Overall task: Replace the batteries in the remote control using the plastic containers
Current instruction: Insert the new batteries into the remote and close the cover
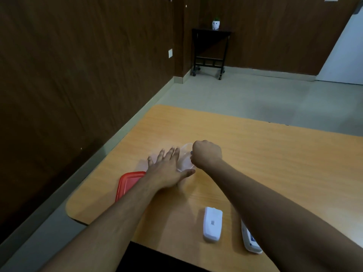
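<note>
Head view. The table (255, 154) fills the lower centre and right of the frame, wood-grain top.

Left hand (169, 169): fingers straight and spread, palm down, laid over the left side of a clear container (184, 161) at centre frame. The thumb lies along the container's near rim. The hand holds nothing in a curl; it presses or steadies only.

Right hand (206, 154): curled into a fist directly above the container's right edge. A small blue item shows at the fingertips on the left side of the fist; it is too small to identify, so whether the fist grips anything cannot be determined.

Red lid (129, 183): flat on the table, left of centre, partly hidden under the left forearm.

Remote (213, 223): lower centre, lying face down, white back with a small printed label, well apart from the container and between the two forearms.

A second white piece (251, 240) lies just right of the remote, lower right, mostly covered by the right forearm; blue print shows on it. Its identity cannot be determined.

Background, top centre: a black cart (210, 50) on castors against the brown wall, with a small white pot (215, 24) on top
</note>
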